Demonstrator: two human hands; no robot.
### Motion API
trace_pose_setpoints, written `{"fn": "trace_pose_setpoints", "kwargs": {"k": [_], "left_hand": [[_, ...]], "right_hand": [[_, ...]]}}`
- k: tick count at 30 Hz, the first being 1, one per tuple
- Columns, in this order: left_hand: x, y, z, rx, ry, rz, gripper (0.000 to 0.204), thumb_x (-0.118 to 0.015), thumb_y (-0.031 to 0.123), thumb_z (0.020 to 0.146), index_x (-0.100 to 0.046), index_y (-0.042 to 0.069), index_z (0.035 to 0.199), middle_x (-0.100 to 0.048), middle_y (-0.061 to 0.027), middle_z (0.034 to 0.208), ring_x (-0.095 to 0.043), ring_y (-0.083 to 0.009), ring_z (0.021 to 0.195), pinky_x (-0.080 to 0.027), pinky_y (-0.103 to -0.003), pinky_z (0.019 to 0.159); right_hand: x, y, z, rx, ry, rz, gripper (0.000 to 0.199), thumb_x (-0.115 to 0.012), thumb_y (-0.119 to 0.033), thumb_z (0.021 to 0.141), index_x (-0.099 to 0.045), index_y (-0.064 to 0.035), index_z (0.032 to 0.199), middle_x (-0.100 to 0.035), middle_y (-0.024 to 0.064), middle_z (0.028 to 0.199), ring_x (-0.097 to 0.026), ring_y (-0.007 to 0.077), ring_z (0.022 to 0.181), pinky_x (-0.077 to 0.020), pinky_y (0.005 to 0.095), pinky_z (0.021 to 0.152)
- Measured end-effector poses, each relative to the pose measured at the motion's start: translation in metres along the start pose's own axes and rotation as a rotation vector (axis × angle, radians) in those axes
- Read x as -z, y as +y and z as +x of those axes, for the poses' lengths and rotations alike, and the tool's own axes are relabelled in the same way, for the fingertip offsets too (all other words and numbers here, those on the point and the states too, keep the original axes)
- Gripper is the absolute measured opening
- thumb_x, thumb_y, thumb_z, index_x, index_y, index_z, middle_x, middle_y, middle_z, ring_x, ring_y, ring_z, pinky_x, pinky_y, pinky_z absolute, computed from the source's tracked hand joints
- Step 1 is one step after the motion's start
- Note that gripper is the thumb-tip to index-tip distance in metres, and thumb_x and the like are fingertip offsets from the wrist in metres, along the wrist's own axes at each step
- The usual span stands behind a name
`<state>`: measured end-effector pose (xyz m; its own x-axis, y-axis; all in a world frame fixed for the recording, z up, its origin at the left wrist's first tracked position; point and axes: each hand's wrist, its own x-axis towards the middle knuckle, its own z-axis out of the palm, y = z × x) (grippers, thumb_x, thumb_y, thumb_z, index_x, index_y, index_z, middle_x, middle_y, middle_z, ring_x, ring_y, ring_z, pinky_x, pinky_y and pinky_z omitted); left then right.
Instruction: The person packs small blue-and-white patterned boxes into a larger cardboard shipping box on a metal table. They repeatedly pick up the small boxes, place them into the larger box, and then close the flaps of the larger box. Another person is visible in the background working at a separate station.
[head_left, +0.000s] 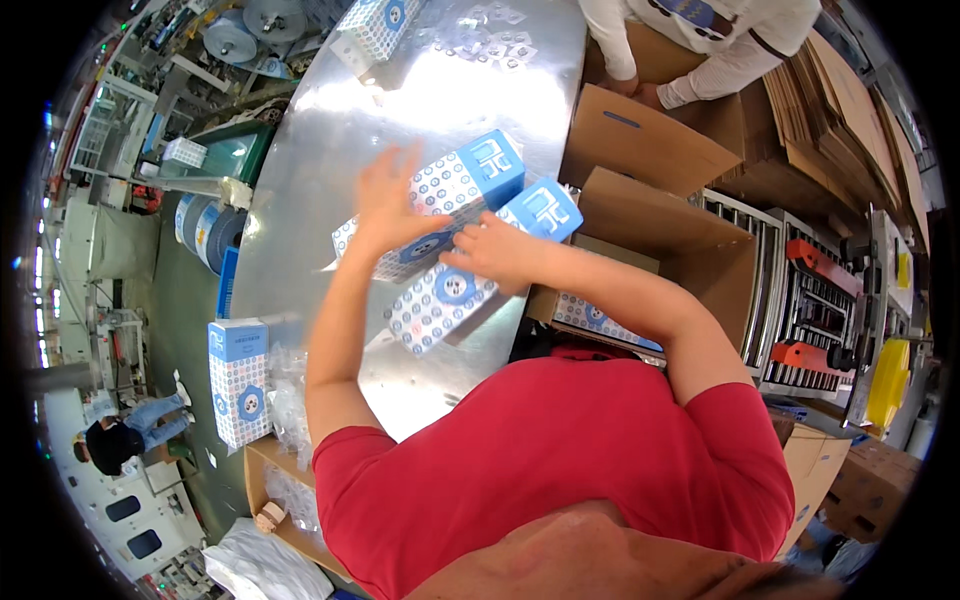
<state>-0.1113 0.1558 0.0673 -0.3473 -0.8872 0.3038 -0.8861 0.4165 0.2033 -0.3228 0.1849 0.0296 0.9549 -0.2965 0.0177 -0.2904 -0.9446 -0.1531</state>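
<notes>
Nearer pack point(425, 305): long, blue and white, lying slantwise at the right side of the metal table point(330, 140); its blue end points to the open carton point(705, 240).
Right hand point(490, 252): it touches the top of the nearer pack with bent fingers. The palm side is turned away, so I cannot tell if it really grips.
Farther pack point(485, 170): it lies on the table just beside the nearer one, and its middle is partly covered by the left hand.
Left hand point(390, 205): open, with fingers spread, over the farther pack. It is blurred, and I cannot tell if the thumb touches the pack.
Packs, counted: at least five. Besides these two, there is one top-edge pack point(385, 28), cut off by the rim of the view; one upright pack point(240, 390), left of the table; and one boxed pack point(590, 316) inside the open carton.
Open carton: its inside is partly hidden by the right forearm, so how many packs it contains cannot be counted.
Small packets point(505, 48): scattered at the far part of the table, too small and too much in glare for counting.
Co-worker: two hands point(635, 92) in pale sleeves, close together at a second carton point(650, 135); what they hold is hard to make out.
Conveyor point(745, 270): metal rollers, right of the open carton, with two orange parts point(822, 268).
</notes>
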Motion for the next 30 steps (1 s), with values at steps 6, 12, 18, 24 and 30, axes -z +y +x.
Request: {"fn": "trace_pose_setpoints", "kwargs": {"k": [6, 12, 18, 24, 30], "left_hand": [[-0.041, 0.008, 0.0, -0.22, -0.022, 0.01, 0.084, -0.076, 0.016, 0.059, -0.044, 0.019, 0.137, -0.049, -0.0183, 0.12, -0.049, -0.0355, 0.106, -0.037, -0.046, 0.089], [-0.02, 0.05, -0.01, -0.158, 0.268, -0.572, 0.067, -0.076, 0.008, 0.063, -0.048, 0.001, 0.123, -0.043, -0.0201, 0.13, -0.05, -0.0314, 0.113, -0.041, -0.046, 0.093], [-0.073, 0.147, 0.011, -0.076, -0.352, -1.313, 0.071, -0.078, 0.011, 0.067, -0.042, -0.003, 0.127, -0.042, -0.0178, 0.132, -0.046, -0.0269, 0.119, -0.043, -0.042, 0.093], [-0.202, 0.273, -0.023, -0.774, -1.157, -0.508, 0.086, -0.059, 0.057, 0.08, -0.022, 0.017, 0.148, -0.04, -0.0261, 0.137, -0.051, -0.0416, 0.113, -0.043, -0.044, 0.093], [-0.27, 0.257, 0.018, -0.633, -1.549, -0.365, 0.07, -0.051, 0.05, 0.087, -0.036, 0.007, 0.14, -0.044, -0.02, 0.136, -0.048, -0.0374, 0.118, -0.039, -0.043, 0.099]], "right_hand": [[0.083, -0.02, -0.136, -0.229, 0.331, 0.341, 0.075, -0.074, -0.022, 0.063, -0.044, -0.0066, 0.129, -0.054, 0.0151, 0.108, -0.052, 0.0327, 0.106, -0.0385, 0.0435, 0.087], [0.032, -0.049, -0.422, -0.866, 1.484, 1.737, 0.081, -0.073, -0.03, 0.068, -0.039, 0.0015, 0.135, -0.055, 0.0195, 0.123, -0.06, 0.0322, 0.107, -0.0472, 0.0454, 0.094], [-0.094, -0.082, -0.468, -0.869, 2.205, 1.436, 0.063, -0.036, -0.052, 0.091, -0.04, -0.0084, 0.137, -0.05, 0.0117, 0.133, -0.054, 0.0311, 0.114, -0.0455, 0.0441, 0.097], [-0.012, -0.089, -0.42, -1.033, 2.079, 1.557, 0.066, -0.046, -0.048, 0.087, -0.041, -0.0018, 0.133, -0.055, 0.0173, 0.121, -0.059, 0.0307, 0.105, -0.0513, 0.0434, 0.089], [0.055, -0.065, -0.328, -1.079, 0.739, 0.473, 0.057, -0.073, -0.018, 0.073, -0.049, -0.0003, 0.122, -0.047, 0.0212, 0.123, -0.049, 0.0356, 0.113, -0.0413, 0.048, 0.093]]}}
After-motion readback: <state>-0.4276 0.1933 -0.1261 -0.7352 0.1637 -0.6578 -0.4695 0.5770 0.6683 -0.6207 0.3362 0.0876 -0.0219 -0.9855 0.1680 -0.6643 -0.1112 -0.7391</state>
